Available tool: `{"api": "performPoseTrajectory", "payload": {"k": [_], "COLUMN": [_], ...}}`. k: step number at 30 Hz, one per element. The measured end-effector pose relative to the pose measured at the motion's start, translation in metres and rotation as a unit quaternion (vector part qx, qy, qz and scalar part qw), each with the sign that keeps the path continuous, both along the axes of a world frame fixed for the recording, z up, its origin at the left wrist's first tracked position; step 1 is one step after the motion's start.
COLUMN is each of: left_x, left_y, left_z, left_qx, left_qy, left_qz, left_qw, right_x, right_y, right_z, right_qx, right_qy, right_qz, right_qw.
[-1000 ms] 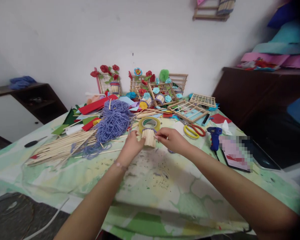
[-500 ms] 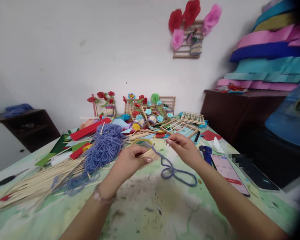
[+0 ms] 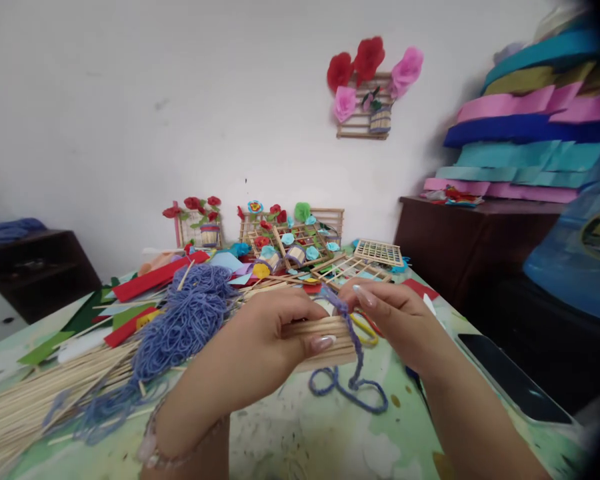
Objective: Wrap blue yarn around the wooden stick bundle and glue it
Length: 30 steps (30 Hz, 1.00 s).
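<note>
My left hand (image 3: pixel 275 340) is closed on a flat bundle of pale wooden sticks (image 3: pixel 325 359), thumb in front and fingers behind. A strand of blue-purple yarn (image 3: pixel 359 357) crosses the right end of the bundle and trails in loops onto the table. My right hand (image 3: pixel 400 320) is at that end, thumb and fingers drawn together at the yarn; the exact pinch is partly hidden. Behind the sticks and right fingers lies a yellow and orange loop-shaped thing (image 3: pixel 366 331), partly covered. To the left sits a big tangle of the same yarn (image 3: pixel 193 320).
Loose wooden sticks (image 3: pixel 80 377) lie at left, near red paper strips (image 3: pixel 155 280). Stick lattices (image 3: pixel 379 252) and paper flowers crowd the table's back. A dark phone (image 3: pixel 517 377) lies at right, by a blue water bottle (image 3: pixel 575 247). A flowered lattice (image 3: pixel 363 130) hangs on the wall.
Both hands have come closer to the camera and the bundle is raised. My right hand has moved in to the bundle's end, where the yarn now crosses the sticks. The pink-screened phone is out of sight.
</note>
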State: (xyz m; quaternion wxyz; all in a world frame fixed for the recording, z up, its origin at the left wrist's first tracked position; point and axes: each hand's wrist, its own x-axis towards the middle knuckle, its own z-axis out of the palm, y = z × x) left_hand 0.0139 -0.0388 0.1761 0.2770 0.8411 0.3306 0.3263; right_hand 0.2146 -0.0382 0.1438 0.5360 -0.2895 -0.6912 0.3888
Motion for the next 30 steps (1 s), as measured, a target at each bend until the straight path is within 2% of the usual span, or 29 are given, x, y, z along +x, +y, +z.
{"api": "performPoseTrajectory", "payload": {"k": [5, 9, 12, 30], "left_x": [-0.004, -0.008, -0.010, -0.005], "left_y": [0.003, 0.001, -0.002, -0.004], "left_z": [0.000, 0.003, 0.004, 0.002], "left_qx": [0.026, 0.046, 0.053, 0.066], "left_qy": [-0.014, -0.012, -0.012, -0.025], "left_qz": [-0.002, 0.010, 0.016, 0.028], "left_qw": [1.000, 0.999, 0.998, 0.997], "right_x": [-0.004, -0.006, -0.007, -0.012], "right_y": [0.002, 0.003, 0.002, 0.004], "right_z": [0.002, -0.004, -0.006, -0.008], "right_qx": [-0.063, -0.130, -0.153, -0.116], "right_qy": [0.021, 0.065, 0.073, 0.088], "right_qz": [0.036, 0.031, 0.033, 0.030], "right_qw": [0.997, 0.989, 0.985, 0.989]}}
